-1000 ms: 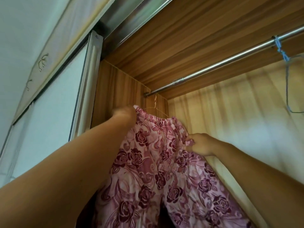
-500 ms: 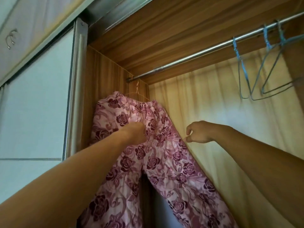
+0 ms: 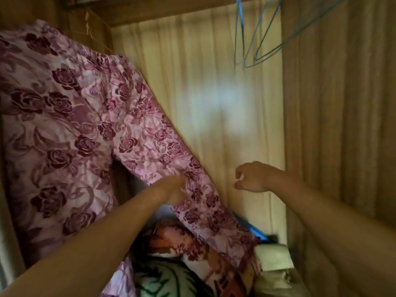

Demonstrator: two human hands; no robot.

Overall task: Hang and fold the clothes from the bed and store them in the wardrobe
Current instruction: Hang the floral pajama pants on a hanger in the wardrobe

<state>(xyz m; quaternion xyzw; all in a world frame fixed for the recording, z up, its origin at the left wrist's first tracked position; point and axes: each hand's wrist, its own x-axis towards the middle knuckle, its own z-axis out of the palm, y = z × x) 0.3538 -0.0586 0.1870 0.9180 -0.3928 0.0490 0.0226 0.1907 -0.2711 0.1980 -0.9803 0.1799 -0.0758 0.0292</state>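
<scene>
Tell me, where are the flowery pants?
Head view, left side: the flowery pants hang inside the wardrobe, the left hand touching one leg, patterned fabrics piled below.

The picture is dim and yellow-brown. A soft white glow sits on the wardrobe back wall (image 3: 218,99), far in the middle. The near bottom is dark. The flowery trousers (image 3: 85,125) on the left look smeared, and everything is blurry.

Inside the wardrobe (image 3: 150,9), a pale wood-grain back panel (image 3: 192,61) carries a soft bright patch of light (image 3: 220,99), with a darker wood-grain side wall (image 3: 342,103) on the right. Blue wire hangers (image 3: 257,39) hang near the top, and patterned textiles (image 3: 171,275) lie stacked at the bottom.
</scene>
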